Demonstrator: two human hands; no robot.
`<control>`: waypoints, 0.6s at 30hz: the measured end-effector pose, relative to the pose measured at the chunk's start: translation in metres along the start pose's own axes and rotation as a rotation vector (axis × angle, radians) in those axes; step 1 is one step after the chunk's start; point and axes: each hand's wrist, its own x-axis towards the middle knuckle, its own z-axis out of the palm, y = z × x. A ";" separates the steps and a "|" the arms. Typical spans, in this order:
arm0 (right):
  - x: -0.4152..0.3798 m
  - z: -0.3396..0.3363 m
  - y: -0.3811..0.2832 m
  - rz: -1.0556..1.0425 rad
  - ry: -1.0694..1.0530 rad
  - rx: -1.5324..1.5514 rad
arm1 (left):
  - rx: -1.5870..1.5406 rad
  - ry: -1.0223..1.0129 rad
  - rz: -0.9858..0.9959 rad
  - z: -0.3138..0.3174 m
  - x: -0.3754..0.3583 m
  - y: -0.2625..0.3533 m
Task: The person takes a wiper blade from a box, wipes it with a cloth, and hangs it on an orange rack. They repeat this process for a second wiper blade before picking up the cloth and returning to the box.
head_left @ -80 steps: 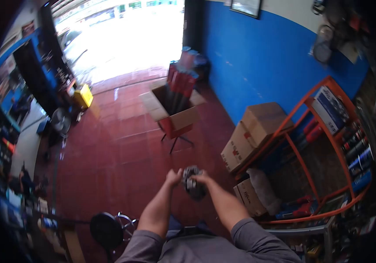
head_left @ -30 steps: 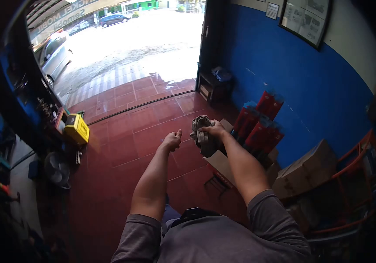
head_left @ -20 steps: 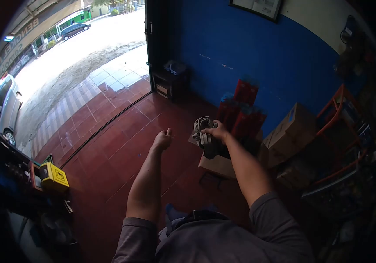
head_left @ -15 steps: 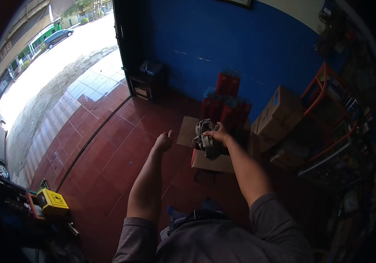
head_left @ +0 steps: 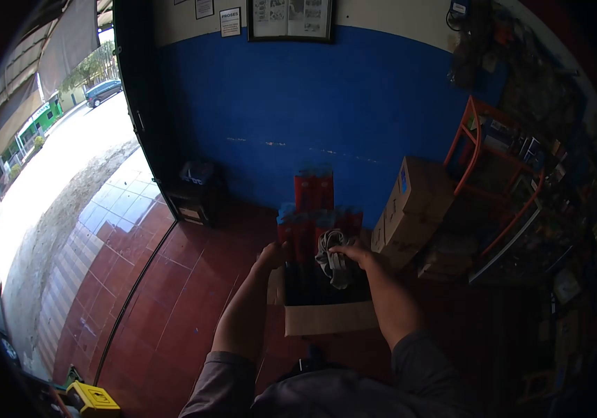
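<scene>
My right hand [head_left: 351, 253] grips a crumpled grey-beige cloth [head_left: 332, 261], which hangs over an open cardboard box [head_left: 330, 318]. Red packages with clear plastic tops [head_left: 314, 194] stand upright in the far part of the box. At the box's left side is my left hand [head_left: 271, 256], its fingers curled near the red packages; whether it touches or holds anything is too dark to make out.
Stacked cardboard boxes [head_left: 415, 202] and an orange metal rack [head_left: 471, 143] stand to the right. A dark small cabinet [head_left: 194, 195] is by the doorway. Lower left, a yellow box [head_left: 95, 399] lies near the floor track. A blue wall [head_left: 264, 104] rises behind.
The view has tilted up and turned right. My left hand has come from beside the box to its left edge near the red packages. The cloth remains in my right hand.
</scene>
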 end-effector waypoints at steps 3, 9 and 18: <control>-0.018 -0.016 -0.047 0.075 -0.238 -0.134 | 0.155 0.146 0.194 -0.002 0.036 0.010; 0.026 -0.008 -0.013 0.076 -0.367 -0.106 | -0.045 0.451 0.053 0.010 0.010 0.074; 0.019 -0.016 -0.010 0.145 -0.440 -0.089 | 0.034 0.329 -0.238 0.023 0.021 0.086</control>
